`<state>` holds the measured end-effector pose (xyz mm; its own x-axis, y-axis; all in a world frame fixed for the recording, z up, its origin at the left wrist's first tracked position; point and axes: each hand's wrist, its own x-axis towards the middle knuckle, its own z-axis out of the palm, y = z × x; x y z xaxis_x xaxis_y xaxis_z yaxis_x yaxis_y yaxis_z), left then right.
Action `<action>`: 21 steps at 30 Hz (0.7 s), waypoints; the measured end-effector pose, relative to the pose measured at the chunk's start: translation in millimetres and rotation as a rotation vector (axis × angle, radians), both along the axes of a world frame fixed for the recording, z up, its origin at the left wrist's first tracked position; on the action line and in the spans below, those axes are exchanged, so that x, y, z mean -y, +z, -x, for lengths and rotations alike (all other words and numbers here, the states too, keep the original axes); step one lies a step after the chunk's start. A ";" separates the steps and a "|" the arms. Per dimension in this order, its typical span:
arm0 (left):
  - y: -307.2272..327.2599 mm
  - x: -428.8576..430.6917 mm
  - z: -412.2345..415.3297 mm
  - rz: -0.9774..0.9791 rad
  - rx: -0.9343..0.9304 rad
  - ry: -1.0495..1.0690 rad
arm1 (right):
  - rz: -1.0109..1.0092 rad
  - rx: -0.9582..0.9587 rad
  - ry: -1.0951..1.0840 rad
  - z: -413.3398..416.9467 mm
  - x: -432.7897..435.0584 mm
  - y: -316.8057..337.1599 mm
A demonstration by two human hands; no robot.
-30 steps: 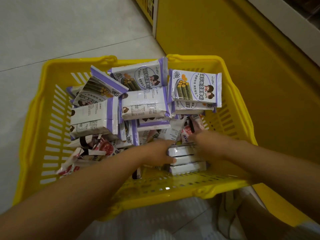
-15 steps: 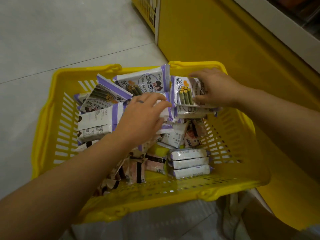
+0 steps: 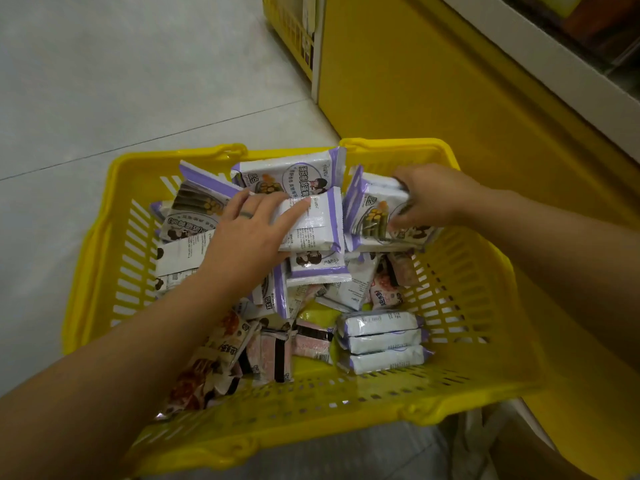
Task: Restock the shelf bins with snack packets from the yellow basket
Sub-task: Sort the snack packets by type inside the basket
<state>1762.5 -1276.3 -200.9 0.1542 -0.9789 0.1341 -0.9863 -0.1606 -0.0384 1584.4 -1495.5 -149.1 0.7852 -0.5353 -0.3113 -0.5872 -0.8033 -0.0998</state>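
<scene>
The yellow basket (image 3: 478, 306) sits on the floor, full of snack packets. My left hand (image 3: 249, 233) grips a white and purple packet (image 3: 317, 220) near the basket's middle, thumb under it and fingers over its top. My right hand (image 3: 429, 199) holds a stack of white and purple packets (image 3: 370, 216) at the far right of the basket, fingers curled round the stack's edge. Three white packets (image 3: 381, 341) stand on edge in the near right corner. Pink and brown packets (image 3: 273, 355) lie in the near part.
A yellow shelf base (image 3: 433, 98) rises right behind the basket, with a white shelf edge (image 3: 554, 64) above it at the top right. Grey tiled floor (image 3: 121, 81) spreads to the left. A pale bag (image 3: 485, 445) lies at the lower right.
Both hands left the three upright packets in the near corner and moved to the far side. The left hand now grips a middle packet and the right hand a stack at the far right.
</scene>
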 end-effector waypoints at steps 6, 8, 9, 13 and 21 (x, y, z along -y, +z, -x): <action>1.2 -2.3 -9.8 -0.027 0.069 0.012 | 0.026 0.039 0.026 39.0 -27.7 27.1; 1.2 -2.7 -10.8 -0.084 0.083 0.006 | -0.071 -0.060 0.071 51.5 -47.3 26.3; 1.3 -3.1 -10.8 -0.106 0.092 0.004 | -0.105 -0.108 0.104 56.4 -58.8 21.2; 5.0 -4.3 -7.7 -0.140 0.105 -0.009 | -0.076 -0.289 0.264 71.5 -101.4 -14.5; 20.6 -3.7 21.8 0.001 -0.071 -0.186 | -0.507 -0.553 0.262 74.7 -82.7 -7.8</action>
